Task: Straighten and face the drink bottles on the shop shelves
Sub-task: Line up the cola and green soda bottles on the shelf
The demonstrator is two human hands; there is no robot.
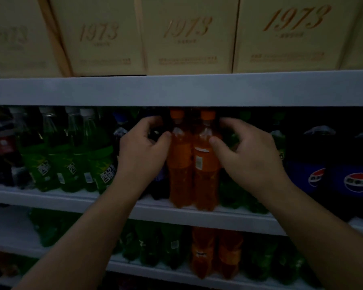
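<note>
Two orange soda bottles (181, 164) (205, 170) with orange caps stand side by side at the front of the middle shelf (71, 200). My left hand (142, 151) is cupped at the left of the pair, its thumb touching the left bottle's shoulder and its fingers curled over a dark bottle (160, 185) beside it. My right hand (247, 158) is cupped at the right, thumb on the right bottle above its label, fingers reaching back over a green bottle (233, 193). Neither hand closes around a bottle.
Green bottles (71, 160) fill the shelf to the left, with cola bottles (2, 147) at the far left. Large blue-labelled cola bottles (358, 174) stand at the right. Beige boxes (189, 36) marked 1973 sit on the shelf above. More green and orange bottles (201, 250) stand on the shelf below.
</note>
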